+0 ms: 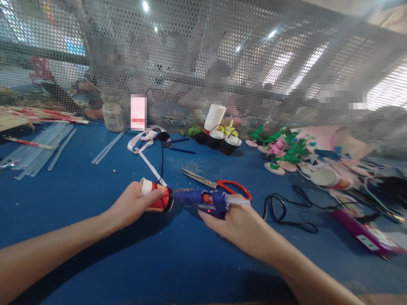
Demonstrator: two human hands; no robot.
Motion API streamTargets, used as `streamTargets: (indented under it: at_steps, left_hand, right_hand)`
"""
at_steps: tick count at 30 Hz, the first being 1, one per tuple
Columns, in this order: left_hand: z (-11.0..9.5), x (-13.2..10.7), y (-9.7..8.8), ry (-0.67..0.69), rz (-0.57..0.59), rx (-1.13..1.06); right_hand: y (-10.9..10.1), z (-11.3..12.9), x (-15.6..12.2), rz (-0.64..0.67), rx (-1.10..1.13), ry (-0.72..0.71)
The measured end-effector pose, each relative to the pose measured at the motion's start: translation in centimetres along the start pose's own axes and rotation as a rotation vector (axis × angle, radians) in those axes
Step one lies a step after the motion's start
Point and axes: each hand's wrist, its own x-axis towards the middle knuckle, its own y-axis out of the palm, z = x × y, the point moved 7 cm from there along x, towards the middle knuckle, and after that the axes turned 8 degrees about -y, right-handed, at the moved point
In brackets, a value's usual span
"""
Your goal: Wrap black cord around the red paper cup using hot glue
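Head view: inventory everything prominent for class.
Paper cup: one, red and white, centre.
Glue gun: one, blue, centre.
Scissors: one, red handles, centre.
Pots: two, black and white, back.
Cup stack: one, white, back.
Strips: several, bluish, left.
Jar: one, clear, back left.
Lit screen: one, pinkish, back.
Ribbon: one, white, centre left.
Leafy pieces: several, green, right.
Power strip: one, purple, right.
Cable: one, black, right.
Table: one, blue, underneath.
Perforated panel: one, grey, behind.
Left hand: one, on paper cup.
Right hand: one, on glue gun.
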Motion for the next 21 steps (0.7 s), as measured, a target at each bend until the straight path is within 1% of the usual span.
streamTargets:
  at_steps: [4,8,11,16,21]
  left_hand:
    - [0.08,0.05,-0.12,0.001,-0.021,-0.013]
    - [-0.1,-0.02,0.12,0.011,0.006,-0.037]
    - [-0.17,-0.07,0.27,0.014,0.024,-0.039]
    - [0.16,0.08,0.11,0.004,0.008,-0.009]
    - [0.28,0.16,0.19,0.01,0.024,-0.013]
  right_hand:
    - [-0.21,-0.02,0.1,-0.019,0.023,0.002]
    - [-0.3,0.13,0.16,-0.021,0.005,-0.01]
    - [-0.11,0.0,0.01,0.0,-0.011,0.014]
    - [-0.2,-0.09,0.1,-0.026,-0.021,0.017]
    - [0.16,-0.48,-0.12,0.039,0.04,0.082]
